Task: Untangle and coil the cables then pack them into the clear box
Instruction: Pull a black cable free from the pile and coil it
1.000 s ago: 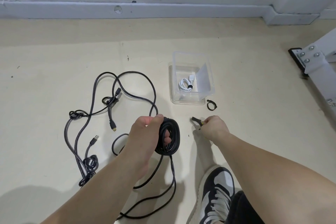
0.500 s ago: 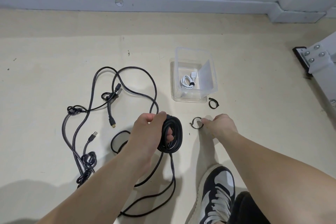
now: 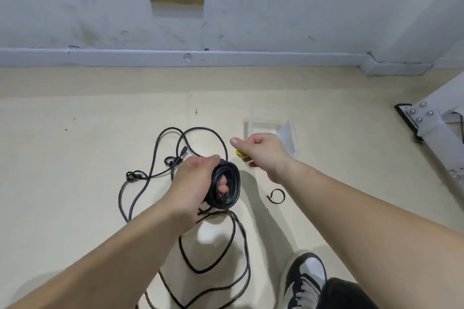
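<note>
My left hand [image 3: 193, 183] grips a wound black cable coil [image 3: 226, 188], fingers through its middle. Loose cable [image 3: 213, 258] trails from the coil over the floor toward me. More black cable [image 3: 155, 158] lies tangled to the left, with knots and a plug end. My right hand [image 3: 261, 150] is raised and closed on a small cable tie, of which only a yellow bit [image 3: 239, 153] shows. Behind that hand stands the clear box [image 3: 288, 133], its inside mostly hidden. A second black cable tie [image 3: 276, 195] lies curled on the floor under my right forearm.
The beige floor ends at a grey wall with a baseboard [image 3: 226, 57]. A white metal frame foot with bolts [image 3: 426, 128] stands at the right. My black-and-white shoe [image 3: 303, 281] is at the bottom right, beside the trailing cable.
My right hand has lifted from the floor and moved up in front of the clear box, fist closed. The view has tilted upward. My left hand still holds the coil.
</note>
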A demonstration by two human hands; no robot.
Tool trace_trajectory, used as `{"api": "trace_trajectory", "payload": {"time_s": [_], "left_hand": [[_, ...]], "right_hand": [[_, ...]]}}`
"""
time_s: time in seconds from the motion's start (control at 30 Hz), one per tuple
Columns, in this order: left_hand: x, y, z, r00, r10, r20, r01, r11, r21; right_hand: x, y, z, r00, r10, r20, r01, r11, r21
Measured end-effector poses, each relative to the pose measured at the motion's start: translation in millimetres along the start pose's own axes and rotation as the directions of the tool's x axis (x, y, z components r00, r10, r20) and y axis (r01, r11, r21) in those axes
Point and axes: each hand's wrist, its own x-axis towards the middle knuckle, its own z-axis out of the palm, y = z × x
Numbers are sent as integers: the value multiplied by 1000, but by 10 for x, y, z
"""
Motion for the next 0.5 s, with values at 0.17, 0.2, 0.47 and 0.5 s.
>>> {"api": "trace_trajectory", "payload": {"time_s": [0.17,0.2,0.47,0.5], "left_hand": [[-424,546,-271,994,111,8,-111,992,54],[-529,650,-312,992,126,6,-126,990,65],[-1595,1149,-658,958,279,67,-287,932,219],[-1713,1179,-697,955,288,72,-297,929,219]], "right_hand": [[-483,-811,283,970,-214,113,234,946,-222],[-591,-961,314,955,-270,123,293,922,-252],[-1615,-1737,380,896,-353,268,419,872,-253],[-1759,-1786,386,881,-356,310,433,871,-231]]}}
